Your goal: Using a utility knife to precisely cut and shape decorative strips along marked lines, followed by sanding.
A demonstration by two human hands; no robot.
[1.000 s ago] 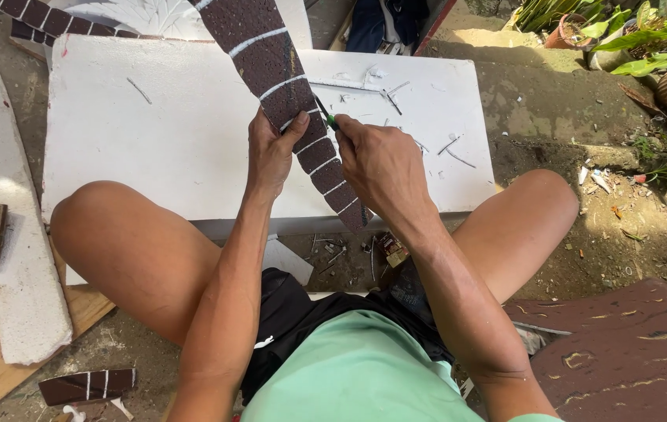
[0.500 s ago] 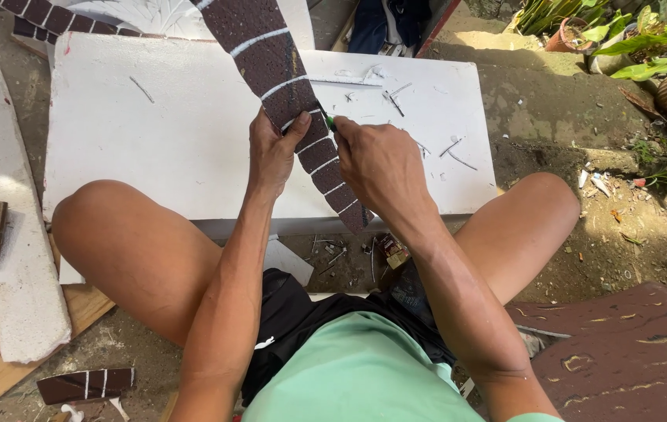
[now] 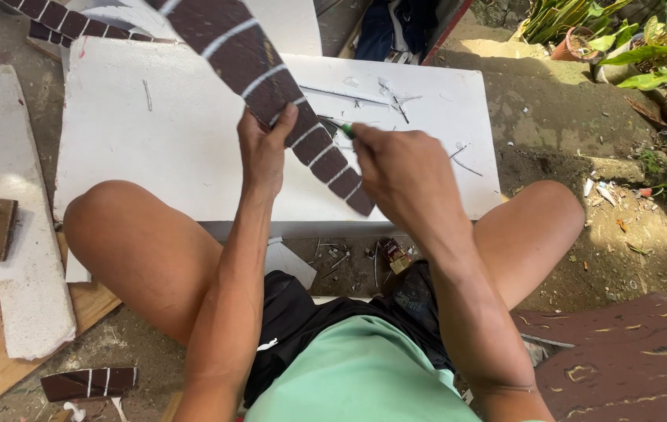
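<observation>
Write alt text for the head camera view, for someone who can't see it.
A seated person's left hand holds up a long brown strip with white stripes while the right hand works a small green-tipped tool against its edge, above a white foam board. Bare knees frame the view; potted plants stand at upper right.

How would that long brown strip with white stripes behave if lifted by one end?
The brown strip, gripped mid-length by the left hand, stays straight unsupported, so it is probably stiff and light. Being thin, with foam-like white scraps around, it may snap.
</observation>
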